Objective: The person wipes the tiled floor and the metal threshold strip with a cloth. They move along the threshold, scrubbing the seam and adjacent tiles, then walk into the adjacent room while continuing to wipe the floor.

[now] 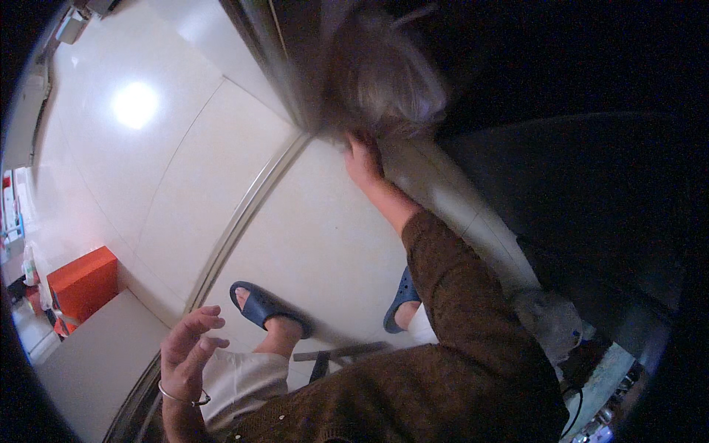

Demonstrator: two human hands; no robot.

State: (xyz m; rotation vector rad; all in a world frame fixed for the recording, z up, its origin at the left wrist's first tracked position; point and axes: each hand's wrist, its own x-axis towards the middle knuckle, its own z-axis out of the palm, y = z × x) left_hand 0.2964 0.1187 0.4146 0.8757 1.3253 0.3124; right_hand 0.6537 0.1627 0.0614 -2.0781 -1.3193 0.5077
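Observation:
My right hand [364, 161] reaches far forward, beside the dark upright edge of a doorway. Its fingers are curled closed at the lower end of a crumpled, see-through plastic bag [395, 85]. The bag is smeared by motion, and shadow hides the fingertips. At the lower left my left hand [188, 353] is raised in the air, fingers apart and bent, with nothing in it. A thin bracelet [177, 397] circles that wrist. Both feet wear blue slippers [267, 308] on the pale tiled floor [325, 236].
A metal floor track [247, 203] runs from the doorway edge toward my left hand. An orange box [85, 284] stands beside a pale panel [100, 362] at the left. On the right are a large dark surface [576, 199] and another clear plastic bag [550, 321].

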